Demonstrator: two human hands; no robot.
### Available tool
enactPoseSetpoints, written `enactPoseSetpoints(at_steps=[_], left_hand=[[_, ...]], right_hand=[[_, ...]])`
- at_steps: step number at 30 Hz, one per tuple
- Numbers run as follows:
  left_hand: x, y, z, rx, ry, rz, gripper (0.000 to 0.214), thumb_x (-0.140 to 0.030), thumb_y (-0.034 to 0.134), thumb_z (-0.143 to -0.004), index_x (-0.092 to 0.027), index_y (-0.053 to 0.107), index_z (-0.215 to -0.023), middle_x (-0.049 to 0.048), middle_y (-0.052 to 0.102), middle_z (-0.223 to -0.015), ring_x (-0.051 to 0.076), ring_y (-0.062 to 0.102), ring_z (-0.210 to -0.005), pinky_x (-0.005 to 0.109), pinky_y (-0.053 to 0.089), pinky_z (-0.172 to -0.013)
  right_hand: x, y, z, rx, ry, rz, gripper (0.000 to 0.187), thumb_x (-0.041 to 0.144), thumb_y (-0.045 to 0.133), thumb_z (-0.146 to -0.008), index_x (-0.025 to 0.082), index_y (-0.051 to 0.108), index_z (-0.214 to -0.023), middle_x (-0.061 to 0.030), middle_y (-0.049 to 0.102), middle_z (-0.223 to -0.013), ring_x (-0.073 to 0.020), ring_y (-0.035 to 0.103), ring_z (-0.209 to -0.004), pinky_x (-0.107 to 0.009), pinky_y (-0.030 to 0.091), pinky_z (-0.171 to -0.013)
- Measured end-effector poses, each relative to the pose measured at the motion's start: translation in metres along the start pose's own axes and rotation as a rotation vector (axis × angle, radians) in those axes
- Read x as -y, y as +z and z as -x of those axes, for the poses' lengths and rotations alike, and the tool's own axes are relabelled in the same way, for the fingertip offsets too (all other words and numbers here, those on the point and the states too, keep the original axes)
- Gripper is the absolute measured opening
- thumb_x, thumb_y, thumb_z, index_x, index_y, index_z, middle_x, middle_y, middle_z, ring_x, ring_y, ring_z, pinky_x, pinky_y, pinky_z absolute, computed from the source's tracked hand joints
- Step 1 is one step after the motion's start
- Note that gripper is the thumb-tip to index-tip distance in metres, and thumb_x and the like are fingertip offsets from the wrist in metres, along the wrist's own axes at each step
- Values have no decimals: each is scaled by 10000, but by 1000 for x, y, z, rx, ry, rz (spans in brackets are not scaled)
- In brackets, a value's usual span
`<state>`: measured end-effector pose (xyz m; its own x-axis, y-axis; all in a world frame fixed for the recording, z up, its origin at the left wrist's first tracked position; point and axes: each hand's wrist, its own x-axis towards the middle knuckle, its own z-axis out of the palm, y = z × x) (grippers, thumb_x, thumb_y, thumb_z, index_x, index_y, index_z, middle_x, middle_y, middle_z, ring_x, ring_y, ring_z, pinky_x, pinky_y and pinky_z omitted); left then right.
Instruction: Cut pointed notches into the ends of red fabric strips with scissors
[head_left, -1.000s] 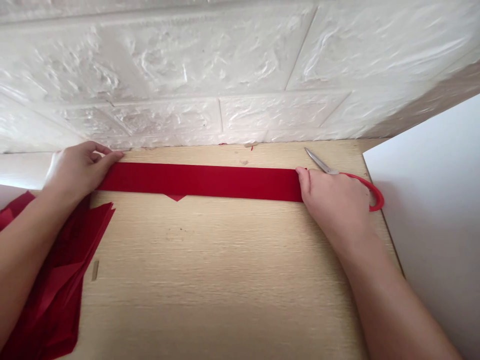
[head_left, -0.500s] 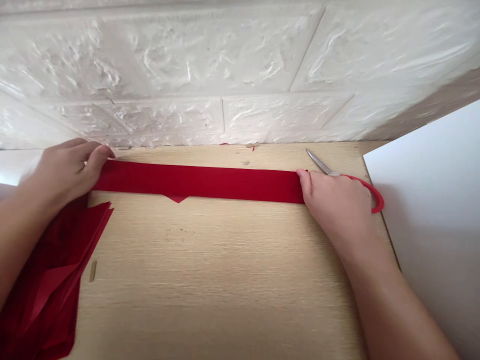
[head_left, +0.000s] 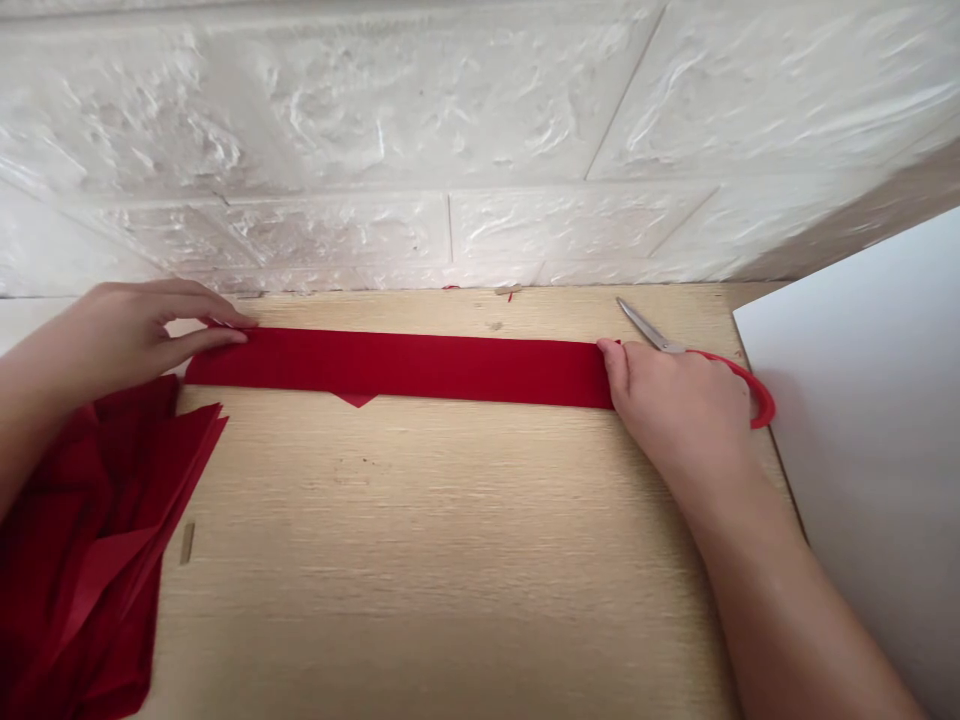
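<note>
A long red fabric strip (head_left: 420,365) lies flat across the wooden board, with a small pointed corner sticking out from its lower edge. At the strip's left end, the thumb and fingertips of my left hand (head_left: 142,335) come together in a pinch on its upper edge. My right hand (head_left: 686,405) is closed on the right end, thumb on top and the other fingers mostly hidden. Scissors (head_left: 652,330) with red handles lie just behind my right hand, which covers part of them. A pile of red fabric (head_left: 97,560) lies below my left hand.
The pale wooden board (head_left: 420,560) reaches back to a white brick-patterned wall (head_left: 375,130). On the right stands a white panel (head_left: 870,400). Small red scraps (head_left: 510,294) lie by the wall. A small slot-like mark (head_left: 187,543) shows beside the fabric pile.
My left hand has shifted its fingertips right along the strip's upper edge, with the fingers now straighter, uncovering the left end. My right hand stays on the other end.
</note>
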<state>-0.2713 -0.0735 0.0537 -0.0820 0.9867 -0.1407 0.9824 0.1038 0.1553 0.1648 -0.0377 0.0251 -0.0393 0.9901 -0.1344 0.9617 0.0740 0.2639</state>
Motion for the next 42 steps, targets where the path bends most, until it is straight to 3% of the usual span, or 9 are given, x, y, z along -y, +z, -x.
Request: enactPoseSetpoints(at_steps=[5,9,18,23,27,35,42], left_hand=[[2,5,2,-64,-20,20,563,-722,467,-701,-254,763,-805,27,757,-1007,257,692,-956,401,508,-986],[-1,2,0,-25,-109,13,541,-675,489,-658,-240,755,-840,38,765,-1006,251,682,-901,395,509,-960],[-27,-8,-6,91,-344,-117,458,-559,516,-664,-239,714,-924,34,719,-859,252,664,-797,383,521,-873],[-38,-6,2,62,-360,-65,441,-525,517,-666,-232,704,-938,35,730,-919,254,667,-801,396,531,-891],[-34,0,10,-32,-422,66,517,-598,518,-632,-230,738,-922,45,741,-953,266,673,-802,430,530,-929],[-20,11,9,-29,-571,219,605,-605,616,-583,-219,753,-1029,23,654,-644,232,598,-647,328,449,-668],[-10,22,17,-165,-532,235,600,-618,644,-640,-203,775,-1054,29,744,-931,212,629,-789,377,542,-891]], right_hand=[[1,0,-1,20,8,26,540,357,325,-1092,113,806,-1057,-198,791,-823,-300,722,-692,-338,309,-568],[1,0,-1,23,17,27,545,366,319,-1098,116,801,-1053,-203,788,-827,-308,722,-703,-338,281,-566],[1,4,1,-21,16,18,571,369,302,-1093,117,801,-976,-188,776,-777,-280,689,-645,-335,264,-555],[1,5,0,-37,19,3,556,370,320,-1093,114,800,-978,-180,777,-768,-270,684,-644,-330,257,-560],[1,4,0,-3,29,-8,539,364,335,-1100,117,802,-991,-183,788,-802,-269,700,-672,-327,267,-580],[1,1,0,35,20,11,570,359,298,-1104,112,803,-1009,-209,794,-850,-332,745,-752,-348,268,-580],[1,1,1,27,19,0,574,373,296,-1109,109,802,-1042,-205,805,-872,-331,764,-785,-327,286,-585]])
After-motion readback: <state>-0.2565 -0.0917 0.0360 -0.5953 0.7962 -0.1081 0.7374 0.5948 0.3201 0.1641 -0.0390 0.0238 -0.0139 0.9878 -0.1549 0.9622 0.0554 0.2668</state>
